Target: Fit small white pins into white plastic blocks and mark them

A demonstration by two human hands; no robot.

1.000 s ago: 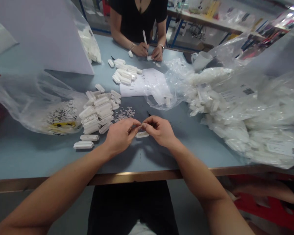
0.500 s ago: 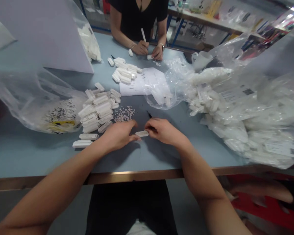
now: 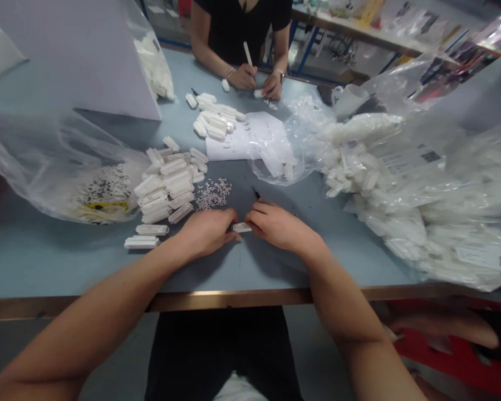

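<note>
A small white plastic block with a row of dark slots [image 3: 242, 227] lies flat on the blue-grey table [image 3: 67, 262], between my hands. My left hand [image 3: 204, 231] rests on the table, its fingertips at the block's left end. My right hand [image 3: 279, 225] lies close on the other side, fingers against the right end. Whether either hand grips the block is hard to tell. Just above my right hand, a small black pointed tip [image 3: 256, 193] shows. To the left sits a pile of similar white blocks [image 3: 162, 186], beside a scatter of tiny white pieces [image 3: 212, 195].
A co-worker's hands [image 3: 256, 83] work across the table, near more white blocks [image 3: 212, 122] and papers [image 3: 234, 142]. A clear bag of small pieces [image 3: 67, 167] lies left. Large bags of white parts [image 3: 421, 189] fill the right side. A white board [image 3: 75, 61] stands far left.
My hands have come down and apart from their raised, fingertips-together position. They now lie on the table on either side of the block. The view has shifted slightly.
</note>
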